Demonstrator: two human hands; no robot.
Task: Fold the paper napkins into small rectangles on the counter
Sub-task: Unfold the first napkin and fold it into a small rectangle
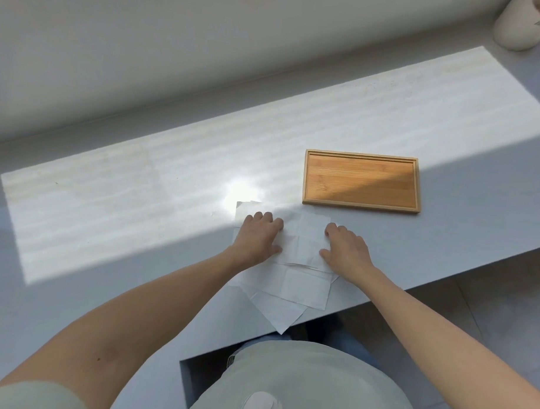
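Note:
Several white paper napkins lie overlapped on the pale counter, near its front edge. The top napkin is a smaller folded sheet lying over the others. My left hand rests on its left part, fingers bent at the far edge. My right hand rests on its right part, fingers curled down onto the paper. Whether either hand pinches the paper cannot be told. One napkin corner sticks out over the counter's front edge.
A shallow wooden tray sits just beyond and right of the napkins, with nothing in it. A white cylindrical container stands at the far right corner. A wall ledge runs along the back. Bright sunlight covers the counter's left part.

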